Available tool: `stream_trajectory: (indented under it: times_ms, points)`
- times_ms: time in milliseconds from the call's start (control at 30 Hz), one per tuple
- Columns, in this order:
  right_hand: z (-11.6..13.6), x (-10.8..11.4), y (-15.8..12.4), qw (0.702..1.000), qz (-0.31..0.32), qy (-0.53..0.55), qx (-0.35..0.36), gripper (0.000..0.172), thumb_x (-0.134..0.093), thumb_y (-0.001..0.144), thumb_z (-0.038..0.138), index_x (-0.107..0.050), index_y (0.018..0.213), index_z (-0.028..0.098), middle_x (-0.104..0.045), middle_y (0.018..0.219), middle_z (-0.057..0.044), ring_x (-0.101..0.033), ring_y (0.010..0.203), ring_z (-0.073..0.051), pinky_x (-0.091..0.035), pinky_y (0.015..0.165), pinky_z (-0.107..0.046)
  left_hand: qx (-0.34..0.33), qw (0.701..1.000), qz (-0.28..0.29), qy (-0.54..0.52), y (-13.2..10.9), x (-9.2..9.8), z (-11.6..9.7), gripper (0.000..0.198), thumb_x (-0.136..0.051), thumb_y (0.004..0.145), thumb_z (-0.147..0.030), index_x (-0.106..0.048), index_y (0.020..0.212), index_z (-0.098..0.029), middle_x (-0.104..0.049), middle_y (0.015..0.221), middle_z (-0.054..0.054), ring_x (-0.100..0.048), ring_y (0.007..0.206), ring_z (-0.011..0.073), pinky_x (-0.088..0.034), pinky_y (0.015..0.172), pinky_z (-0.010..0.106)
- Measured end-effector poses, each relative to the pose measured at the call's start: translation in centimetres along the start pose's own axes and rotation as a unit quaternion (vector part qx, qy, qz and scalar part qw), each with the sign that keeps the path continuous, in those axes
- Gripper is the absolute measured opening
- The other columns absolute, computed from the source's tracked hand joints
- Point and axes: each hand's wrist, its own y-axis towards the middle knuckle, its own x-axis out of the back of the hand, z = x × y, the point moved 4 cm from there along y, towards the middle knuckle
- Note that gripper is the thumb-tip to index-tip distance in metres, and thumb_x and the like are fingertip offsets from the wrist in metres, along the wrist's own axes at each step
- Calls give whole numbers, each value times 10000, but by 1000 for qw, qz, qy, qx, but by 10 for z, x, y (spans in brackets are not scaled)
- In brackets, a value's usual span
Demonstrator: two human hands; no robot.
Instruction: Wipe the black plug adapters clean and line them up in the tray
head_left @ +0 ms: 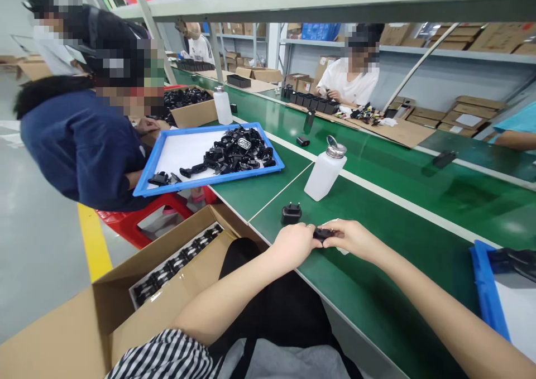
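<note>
Between my two hands, over the green table near its front edge, is a small black plastic piece point(322, 234) that looks like a plug adapter part. My left hand point(294, 245) pinches it from the left. From the right, the fingers of my right hand point(355, 238) are closed on the same piece. A bit of white cloth or tissue point(342, 250) shows under my right hand. Just beyond my left hand stands a black power adapter point(291, 213) with its two pins up. My fingers hide most of the held piece.
A white pump bottle point(325, 169) stands beyond my hands. At the left, a blue-rimmed tray point(142, 183) bears a heap of black parts; another blue tray point(488, 289) is at the right. An open carton point(104, 306) sits left of my legs. A co-worker point(84, 144) sits at the left.
</note>
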Motion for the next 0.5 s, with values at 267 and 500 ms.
stream_trajectory:
  times_ms: [267, 500]
  points:
    - [7, -3, -7, 999, -24, -29, -11, 253, -517, 672, 276, -562, 902, 181, -613, 733, -20, -575, 641, -158, -440, 598, -271, 24, 982, -34, -183, -4, -7, 20, 365, -531, 684, -289, -498, 1035, -193, -617, 846, 31, -571, 713, 144, -422, 681, 230]
    - [13, 2, 0, 998, 11, -57, -20, 211, -555, 648, 261, -584, 848, 198, -598, 702, 0, -557, 578, -140, -421, 547, -251, 79, 995, 39, -54, 16, 14, 6, 94, -653, 527, -165, -618, 614, -153, -591, 609, 54, -573, 685, 217, -431, 627, 289]
